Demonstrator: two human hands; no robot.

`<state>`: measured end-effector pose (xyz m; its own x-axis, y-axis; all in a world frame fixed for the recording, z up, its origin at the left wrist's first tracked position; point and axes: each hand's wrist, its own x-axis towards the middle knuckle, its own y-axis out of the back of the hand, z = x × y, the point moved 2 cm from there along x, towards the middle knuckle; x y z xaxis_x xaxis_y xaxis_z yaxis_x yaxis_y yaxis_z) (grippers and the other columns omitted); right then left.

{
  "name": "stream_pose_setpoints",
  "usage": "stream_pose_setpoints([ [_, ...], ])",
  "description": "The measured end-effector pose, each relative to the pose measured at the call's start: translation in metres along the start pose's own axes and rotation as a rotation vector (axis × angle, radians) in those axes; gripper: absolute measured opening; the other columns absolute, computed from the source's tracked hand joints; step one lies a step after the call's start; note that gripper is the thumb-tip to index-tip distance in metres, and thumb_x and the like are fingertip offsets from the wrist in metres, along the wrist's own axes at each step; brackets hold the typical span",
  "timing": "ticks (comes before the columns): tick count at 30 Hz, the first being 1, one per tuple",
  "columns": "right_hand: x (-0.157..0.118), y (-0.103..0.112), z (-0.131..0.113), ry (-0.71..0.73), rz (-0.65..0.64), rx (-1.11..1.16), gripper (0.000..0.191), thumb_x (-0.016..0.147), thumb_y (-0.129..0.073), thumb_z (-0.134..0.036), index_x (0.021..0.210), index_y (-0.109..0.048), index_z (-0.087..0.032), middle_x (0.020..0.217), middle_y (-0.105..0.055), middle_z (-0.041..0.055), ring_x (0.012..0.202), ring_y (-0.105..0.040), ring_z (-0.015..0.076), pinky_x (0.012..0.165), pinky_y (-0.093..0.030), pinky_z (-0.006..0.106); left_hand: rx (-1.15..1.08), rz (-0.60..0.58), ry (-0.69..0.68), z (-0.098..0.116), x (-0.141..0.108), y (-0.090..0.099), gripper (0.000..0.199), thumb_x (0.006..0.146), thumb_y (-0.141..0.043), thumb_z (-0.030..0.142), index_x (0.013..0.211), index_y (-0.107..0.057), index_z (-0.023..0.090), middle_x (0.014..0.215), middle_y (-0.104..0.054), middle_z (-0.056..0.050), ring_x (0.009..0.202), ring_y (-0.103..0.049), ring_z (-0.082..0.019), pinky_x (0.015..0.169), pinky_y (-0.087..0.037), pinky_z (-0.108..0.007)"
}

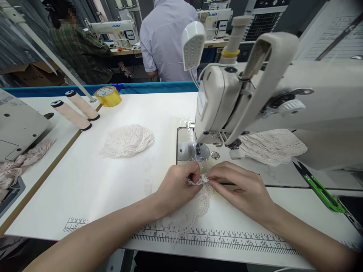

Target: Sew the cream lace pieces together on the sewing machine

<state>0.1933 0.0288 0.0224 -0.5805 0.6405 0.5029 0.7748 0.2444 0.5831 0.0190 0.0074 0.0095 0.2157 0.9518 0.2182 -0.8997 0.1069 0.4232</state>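
Just in front of the needle plate (185,151) of a white sewing machine (218,102), both hands pinch a piece of white lace (195,211). My left hand (181,185) is closed on its gathered upper edge, thumb and forefinger pressed together. From the right, my right hand (241,187) grips the same edge between its fingertips. Below the hands the lace hangs down over the table's printed ruler (210,240). A stack of lace pieces (272,147) lies right of the needle, and another lace pile (129,140) rests on the table to the left.
Green-handled scissors (320,189) lie at the right. Two thread cones (72,115) and a roll of yellow tape (108,96) sit at the back left. A second machine (19,124) stands at the left edge. Beyond the table are two people (170,37) at other sewing machines.
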Motion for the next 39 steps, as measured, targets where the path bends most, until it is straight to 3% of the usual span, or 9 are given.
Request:
stream_pose_setpoints([
  [7, -0.001, 0.002, -0.004, 0.108, 0.021, -0.165, 0.021, 0.087, -0.058, -0.007, 0.098, -0.063, -0.024, 0.085, -0.067, 0.0021, 0.074, -0.067, 0.0145, 0.052, -0.053, 0.021, -0.031, -0.011, -0.055, -0.004, -0.004, -0.002, 0.021, 0.07, -0.058, 0.004, 0.071, -0.044, 0.02, 0.066, -0.049, 0.006, 0.057, -0.042, -0.008, 0.052, -0.033, -0.021],
  [13, -0.004, 0.002, 0.003, 0.167, 0.066, -0.251, 0.026, 0.086, -0.059, -0.007, 0.101, -0.064, -0.027, 0.082, -0.069, 0.0009, 0.069, -0.067, 0.0161, 0.051, -0.055, 0.025, 0.094, -0.017, 0.008, -0.006, -0.006, -0.001, 0.028, 0.071, -0.06, 0.008, 0.095, -0.057, 0.022, 0.064, -0.054, 0.007, 0.052, -0.045, -0.01, 0.05, -0.036, -0.023],
  [18, -0.007, 0.001, 0.004, 0.216, 0.059, -0.343, 0.034, 0.081, -0.063, -0.002, 0.104, -0.065, -0.028, 0.083, -0.071, 0.0004, 0.069, -0.069, 0.018, 0.056, -0.058, 0.029, 0.123, -0.026, -0.12, -0.006, -0.007, -0.001, 0.043, 0.077, -0.059, 0.009, 0.116, -0.062, 0.025, 0.1, -0.072, 0.0, 0.074, -0.066, -0.015, 0.067, -0.054, -0.028],
  [20, -0.008, 0.001, 0.002, 0.249, 0.042, -0.388, 0.036, 0.08, -0.064, -0.001, 0.104, -0.066, -0.027, 0.083, -0.072, 0.0009, 0.069, -0.069, 0.0185, 0.059, -0.059, 0.031, 0.134, -0.056, -0.154, -0.007, -0.008, -0.002, 0.043, 0.078, -0.057, 0.008, 0.116, -0.064, 0.026, 0.099, -0.074, 0.0, 0.078, -0.069, -0.016, 0.071, -0.056, -0.03],
  [25, -0.008, 0.004, -0.007, 0.36, 0.009, -0.459, 0.036, 0.078, -0.066, 0.002, 0.105, -0.065, -0.022, 0.08, -0.073, 0.0027, 0.067, -0.07, 0.018, 0.06, -0.06, 0.029, 0.241, -0.072, -0.228, -0.01, -0.011, -0.005, 0.035, 0.08, -0.057, 0.008, 0.11, -0.068, 0.023, 0.084, -0.075, 0.0, 0.072, -0.07, -0.016, 0.06, -0.054, -0.026],
  [30, -0.007, 0.007, -0.013, 0.442, -0.061, -0.48, 0.037, 0.086, -0.059, -0.002, 0.116, -0.063, -0.024, 0.086, -0.073, 0.0021, 0.078, -0.071, 0.0182, 0.066, -0.062, 0.028, 0.409, 0.07, -0.384, -0.008, -0.013, -0.004, 0.03, 0.081, -0.058, 0.011, 0.108, -0.067, 0.019, 0.08, -0.074, -0.001, 0.065, -0.067, -0.014, 0.052, -0.049, -0.023],
  [33, -0.004, 0.011, -0.017, 0.499, -0.076, -0.508, 0.031, 0.086, -0.058, -0.001, 0.114, -0.063, -0.015, 0.089, -0.073, 0.0057, 0.084, -0.07, 0.018, 0.072, -0.061, 0.03, 0.506, 0.159, -0.485, -0.005, -0.013, -0.003, 0.028, 0.079, -0.057, 0.01, 0.103, -0.067, 0.018, 0.067, -0.07, 0.004, 0.052, -0.06, -0.01, 0.046, -0.044, -0.021],
  [36, 0.002, 0.013, -0.021, 0.591, -0.113, -0.511, 0.023, 0.084, -0.058, 0.002, 0.106, -0.064, -0.005, 0.087, -0.072, 0.0112, 0.084, -0.069, 0.0178, 0.074, -0.06, 0.03, 0.526, 0.204, -0.518, -0.004, -0.012, -0.002, 0.02, 0.078, -0.057, 0.009, 0.091, -0.069, 0.018, 0.062, -0.067, 0.006, 0.048, -0.056, -0.009, 0.043, -0.041, -0.02],
  [39, 0.008, 0.014, -0.02, 0.658, -0.155, -0.513, 0.019, 0.086, -0.056, 0.001, 0.102, -0.065, -0.003, 0.087, -0.072, 0.0128, 0.086, -0.068, 0.0184, 0.074, -0.06, 0.03, 0.493, 0.228, -0.507, -0.002, -0.011, 0.001, 0.021, 0.076, -0.056, 0.007, 0.088, -0.069, 0.018, 0.067, -0.07, 0.006, 0.05, -0.059, -0.008, 0.044, -0.043, -0.019],
])
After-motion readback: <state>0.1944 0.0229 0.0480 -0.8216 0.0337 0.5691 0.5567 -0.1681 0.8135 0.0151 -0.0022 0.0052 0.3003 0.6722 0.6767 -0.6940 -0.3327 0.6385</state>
